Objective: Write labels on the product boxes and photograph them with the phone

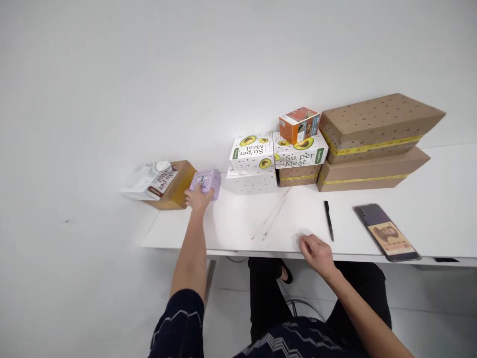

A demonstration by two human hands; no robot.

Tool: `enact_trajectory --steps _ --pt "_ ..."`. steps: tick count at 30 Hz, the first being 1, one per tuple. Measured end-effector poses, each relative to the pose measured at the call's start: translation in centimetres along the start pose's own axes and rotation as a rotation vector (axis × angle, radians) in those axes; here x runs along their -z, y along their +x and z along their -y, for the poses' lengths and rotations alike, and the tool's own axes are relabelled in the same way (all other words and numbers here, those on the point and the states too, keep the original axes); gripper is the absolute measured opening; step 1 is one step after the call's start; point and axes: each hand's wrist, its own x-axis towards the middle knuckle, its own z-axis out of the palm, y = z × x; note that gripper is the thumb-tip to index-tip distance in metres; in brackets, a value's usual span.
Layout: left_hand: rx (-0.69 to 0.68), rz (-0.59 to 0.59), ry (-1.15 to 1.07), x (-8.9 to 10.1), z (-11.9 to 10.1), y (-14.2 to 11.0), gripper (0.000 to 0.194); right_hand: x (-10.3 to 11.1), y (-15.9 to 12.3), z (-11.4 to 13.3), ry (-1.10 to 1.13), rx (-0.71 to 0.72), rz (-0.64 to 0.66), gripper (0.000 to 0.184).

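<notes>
At the left end of the white table, my left hand spreads its fingers over the purple box; whether they clamp it, I cannot tell. The box sits between a brown carton, just beside it, and the white avocado-print boxes. My right hand, fingers curled together, rests at the table's front edge, near the black pen, with the phone farther right.
</notes>
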Motion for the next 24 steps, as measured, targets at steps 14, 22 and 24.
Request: enact_trajectory --steps 14,22,24 --pt "-0.399 -0.035 0.028 -0.2 -1.4 -29.4 0.073 1.5 0.6 0.3 0.300 -0.365 0.208 0.037" --pt "-0.717 0.207 -0.472 -1.2 -3.4 -31.4 0.063 2.7 0.9 0.5 0.557 -0.550 0.248 0.055" --pt "-0.584 0.307 -0.696 -1.9 -3.1 -30.3 0.062 2.9 0.9 0.5 0.579 -0.612 0.234 0.056"
